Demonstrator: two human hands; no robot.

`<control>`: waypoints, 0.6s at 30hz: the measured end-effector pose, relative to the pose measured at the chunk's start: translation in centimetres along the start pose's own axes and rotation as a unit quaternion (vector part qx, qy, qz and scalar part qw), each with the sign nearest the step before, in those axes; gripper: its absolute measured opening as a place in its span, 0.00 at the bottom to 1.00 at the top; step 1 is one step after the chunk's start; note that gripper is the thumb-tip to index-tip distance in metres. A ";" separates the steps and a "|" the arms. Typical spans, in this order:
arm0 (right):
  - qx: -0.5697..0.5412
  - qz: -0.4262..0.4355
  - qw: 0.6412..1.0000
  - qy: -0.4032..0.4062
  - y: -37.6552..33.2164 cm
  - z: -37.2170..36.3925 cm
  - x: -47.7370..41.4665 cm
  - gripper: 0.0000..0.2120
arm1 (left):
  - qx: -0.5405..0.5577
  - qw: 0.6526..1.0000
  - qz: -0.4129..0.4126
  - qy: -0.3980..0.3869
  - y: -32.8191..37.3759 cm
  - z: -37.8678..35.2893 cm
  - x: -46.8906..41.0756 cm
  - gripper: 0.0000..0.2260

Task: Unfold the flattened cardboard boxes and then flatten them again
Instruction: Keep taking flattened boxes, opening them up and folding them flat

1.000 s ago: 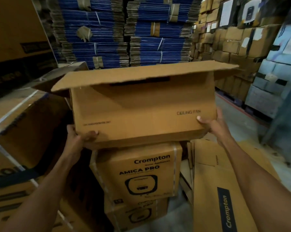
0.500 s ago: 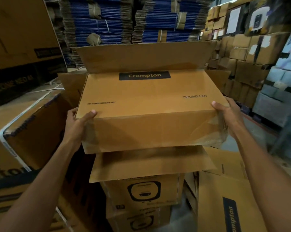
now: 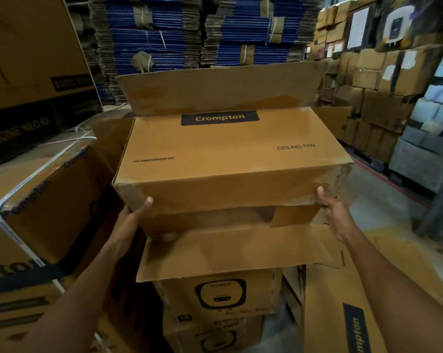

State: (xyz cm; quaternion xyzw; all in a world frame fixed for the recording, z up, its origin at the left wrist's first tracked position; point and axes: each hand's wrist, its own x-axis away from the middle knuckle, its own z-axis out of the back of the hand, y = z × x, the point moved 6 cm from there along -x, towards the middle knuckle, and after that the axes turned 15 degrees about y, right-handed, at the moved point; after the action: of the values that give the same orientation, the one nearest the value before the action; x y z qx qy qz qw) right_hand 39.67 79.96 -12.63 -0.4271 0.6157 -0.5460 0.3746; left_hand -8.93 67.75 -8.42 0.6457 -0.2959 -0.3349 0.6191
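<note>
Bridging both hands [image 3: 132, 220] [image 3: 336, 212], box [image 3: 230, 154] gripped endwise.

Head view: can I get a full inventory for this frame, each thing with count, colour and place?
ceiling fan box: one, brown, centre, opened out with flaps loose, held up
printed Crompton boxes: two seen, brown, stacked under the held box
flattened box: at least one, brown with dark stripe, lower right
strapped box: one, brown with white strap, left
blue carton bundles: many, blue, stacked at the back
stacked cartons: many, brown, back right
left hand: one, grips the held box's near left corner
right hand: one, grips its near right corner
</note>
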 end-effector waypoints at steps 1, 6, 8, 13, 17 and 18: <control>0.008 0.014 1.000 0.023 0.2 0.2 -0.6 0.40 | -0.003 1.000 -0.005 0.015 0.3 -0.1 -0.1 0.50; 0.076 0.060 0.987 0.130 -2.6 0.4 -0.7 0.38 | -0.075 0.993 -0.048 0.080 4.1 0.1 -0.9 0.48; 0.101 0.078 0.979 0.157 -4.4 0.2 -1.0 0.39 | -0.109 0.987 -0.094 0.068 6.3 -0.2 -1.2 0.46; 0.167 0.132 0.965 0.156 -8.3 -0.5 -1.7 0.42 | -0.161 0.970 -0.159 0.083 11.4 0.3 -2.0 0.46; 0.175 0.175 0.954 0.171 -11.7 -1.0 -2.5 0.43 | -0.211 0.952 -0.194 0.104 14.8 0.5 -2.1 0.39; 0.182 0.183 0.951 0.170 -12.5 -1.3 -2.6 0.41 | -0.227 0.945 -0.208 0.113 15.4 0.5 -2.2 0.36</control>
State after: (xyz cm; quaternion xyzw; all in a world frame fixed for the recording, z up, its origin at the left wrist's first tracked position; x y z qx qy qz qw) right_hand 40.86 82.40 -0.13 -0.1329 0.6280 -0.6354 0.4293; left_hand -10.18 68.30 7.13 0.5686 0.0009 -0.4391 0.6956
